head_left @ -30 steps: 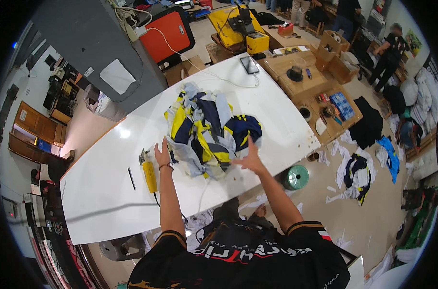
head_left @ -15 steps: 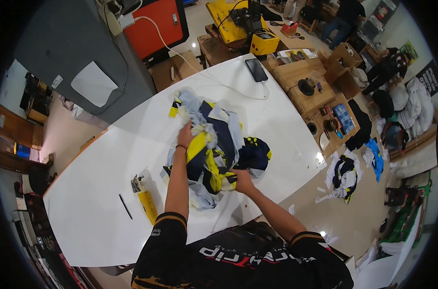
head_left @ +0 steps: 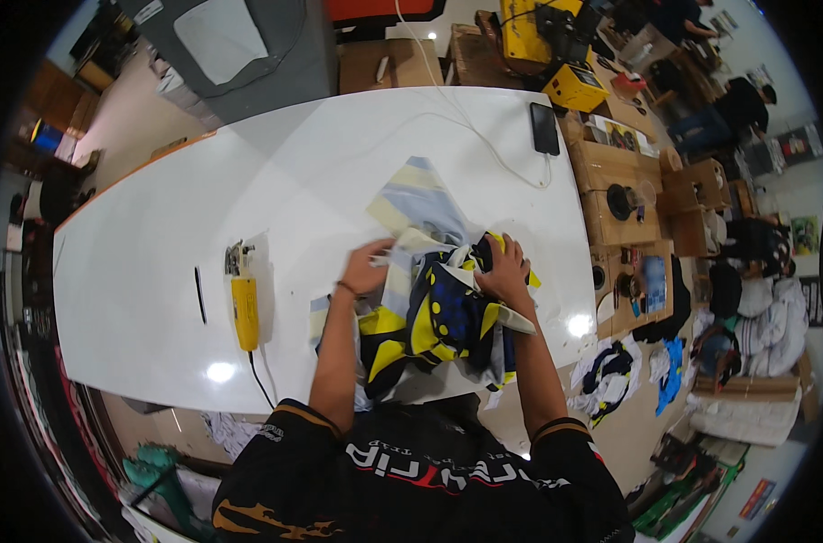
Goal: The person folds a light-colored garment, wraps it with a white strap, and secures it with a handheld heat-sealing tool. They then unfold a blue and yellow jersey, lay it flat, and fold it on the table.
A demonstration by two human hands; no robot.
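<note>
Fabric pile (head_left: pixel 438 312) on counter (head_left: pixel 312 172), centre of frame. My right hand (head_left: pixel 506 271) spread open on it; my left hand (head_left: pixel 368 265) bent at its pale part, can't tell if gripping.

Large white lettering with red accents runs across the chest of the person's black shirt (head_left: pixel 411 489), with smaller pale print around it. More small pale print marks its left sleeve (head_left: pixel 271 433). At far left, the grey cabinet (head_left: pixel 294 59) bears a small white label (head_left: pixel 148 11), its print too tiny to read.
</note>
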